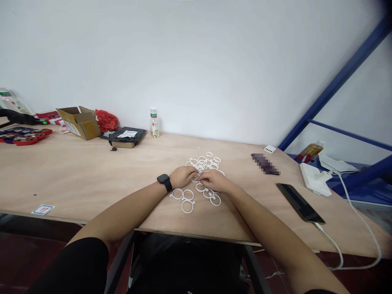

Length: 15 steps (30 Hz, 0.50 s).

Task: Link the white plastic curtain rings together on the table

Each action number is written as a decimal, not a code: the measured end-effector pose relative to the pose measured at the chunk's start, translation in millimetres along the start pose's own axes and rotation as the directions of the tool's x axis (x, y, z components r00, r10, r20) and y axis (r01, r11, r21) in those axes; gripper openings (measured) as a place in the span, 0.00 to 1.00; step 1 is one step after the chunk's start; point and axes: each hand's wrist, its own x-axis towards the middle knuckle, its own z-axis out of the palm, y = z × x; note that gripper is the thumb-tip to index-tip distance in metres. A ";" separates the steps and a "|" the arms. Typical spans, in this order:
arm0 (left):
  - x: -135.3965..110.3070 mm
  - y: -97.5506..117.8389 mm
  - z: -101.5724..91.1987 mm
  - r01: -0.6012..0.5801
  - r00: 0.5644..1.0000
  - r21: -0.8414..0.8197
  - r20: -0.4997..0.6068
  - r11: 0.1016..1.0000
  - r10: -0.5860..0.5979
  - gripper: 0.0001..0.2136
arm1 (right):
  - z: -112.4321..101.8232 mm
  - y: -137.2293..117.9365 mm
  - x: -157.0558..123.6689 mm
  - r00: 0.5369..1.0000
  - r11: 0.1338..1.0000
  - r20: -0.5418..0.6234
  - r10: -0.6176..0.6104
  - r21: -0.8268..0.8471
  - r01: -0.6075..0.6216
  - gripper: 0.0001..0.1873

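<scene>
Close together over a pile of white plastic rings (202, 165), my left hand (183, 177) and my right hand (214, 180) have their fingertips almost meeting. Between them shows part of a white ring (195, 179) with the fingers of both hands closed at it; the exact grip is partly hidden. Several loose rings with small tabs (187, 206) lie in front of my left hand. More rings (215, 200) lie overlapping just in front of my right hand. A black watch (164, 181) is on my left wrist.
Behind stand a bottle (154, 123), a black parcel (128, 136) and an open cardboard box (79, 122). On the right lie a phone (301, 203) on a white cable, a power strip (315, 179) and a pixelated dark object (265, 164). A blue frame (337, 81) rises at right.
</scene>
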 end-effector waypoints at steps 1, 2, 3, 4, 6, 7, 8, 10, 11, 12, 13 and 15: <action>0.1 0.0 0.0 -0.001 1.000 -0.002 0.002 1.000 0.001 0.13 | 0.7 0.2 0.2 1.000 1.000 -0.003 0.011 -0.001 -0.011 0.15; 0.2 0.0 -0.1 -0.003 1.000 -0.005 0.003 1.000 0.003 0.13 | 1.7 0.3 0.6 1.000 1.000 -0.006 0.021 -0.003 -0.021 0.15; 0.3 -0.1 -0.1 -0.007 1.000 -0.006 0.004 1.000 0.007 0.13 | 2.7 0.1 0.9 0.999 1.000 -0.013 0.031 -0.006 -0.031 0.15; 0.4 -0.3 -0.2 -0.011 1.000 -0.005 0.004 1.000 0.011 0.13 | 3.7 -0.1 1.3 0.999 0.999 -0.024 0.042 -0.010 -0.043 0.15; 0.6 -0.8 -0.4 -0.022 1.000 0.002 0.003 1.000 0.022 0.13 | 5.5 -1.1 2.0 0.997 0.998 -0.041 0.064 -0.020 -0.065 0.15; 0.7 -1.1 -0.4 -0.027 1.000 0.007 0.003 1.000 0.027 0.14 | 6.2 -1.7 2.5 0.996 0.997 -0.049 0.076 -0.028 -0.077 0.15; 0.7 -1.5 -0.3 -0.030 1.000 0.013 0.003 0.999 0.030 0.14 | 6.7 -2.3 2.9 0.995 0.995 -0.056 0.089 -0.035 -0.091 0.15; 0.9 -2.5 0.1 -0.036 0.999 0.024 0.005 0.999 0.036 0.14 | 7.1 -3.5 4.2 0.992 0.992 -0.061 0.113 -0.045 -0.115 0.15; 1.0 -3.0 0.4 -0.037 0.999 0.028 0.006 0.999 0.037 0.14 | 7.1 -4.0 4.9 0.991 0.991 -0.060 0.123 -0.044 -0.126 0.15; 1.1 -3.6 0.8 -0.036 0.999 0.032 0.007 0.999 0.036 0.14 | 6.9 -4.5 5.8 0.989 0.990 -0.058 0.133 -0.040 -0.135 0.14; 1.2 -4.1 1.2 -0.034 0.999 0.035 0.005 0.999 0.034 0.14 | 6.6 -4.9 6.7 0.989 0.989 -0.052 0.140 -0.034 -0.142 0.14; 1.3 -4.9 1.9 -0.028 1.000 0.039 0.003 0.999 0.028 0.14 | 6.1 -5.4 8.4 0.988 0.989 -0.039 0.148 -0.022 -0.149 0.14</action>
